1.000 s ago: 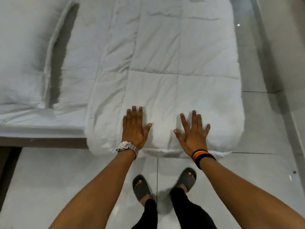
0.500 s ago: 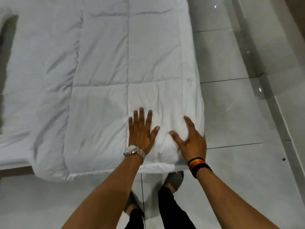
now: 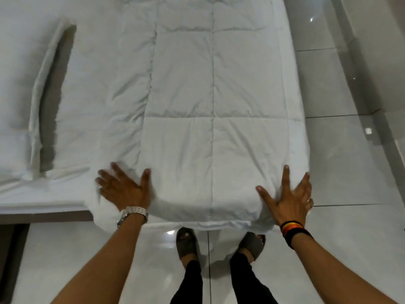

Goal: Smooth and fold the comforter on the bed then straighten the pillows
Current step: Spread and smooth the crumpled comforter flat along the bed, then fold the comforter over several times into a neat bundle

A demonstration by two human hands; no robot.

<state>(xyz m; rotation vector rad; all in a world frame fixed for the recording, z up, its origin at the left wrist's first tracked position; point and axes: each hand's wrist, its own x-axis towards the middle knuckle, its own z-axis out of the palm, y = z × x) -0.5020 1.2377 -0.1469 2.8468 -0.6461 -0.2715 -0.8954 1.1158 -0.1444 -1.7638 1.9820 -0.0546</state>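
Note:
A white quilted comforter (image 3: 210, 95) lies folded into a long strip down the bed, its near end hanging over the bed's foot. My left hand (image 3: 122, 189), with a silver watch on the wrist, rests flat and spread on the strip's near left corner; it is blurred. My right hand (image 3: 289, 198), with a striped wristband, lies spread on the near right corner, fingers over the edge. A white pillow (image 3: 19, 84) lies on the sheet at the far left, its side edge raised.
The white bed sheet (image 3: 43, 189) ends at a dark bed base (image 3: 43, 216). Glossy white floor tiles (image 3: 341, 167) run along the right and in front. My feet in grey slippers (image 3: 186, 242) stand just under the comforter's hanging end.
Both hands have slid apart from the middle of the comforter's near end to its left and right corners. The view has swung back left, so the pillow shows again.

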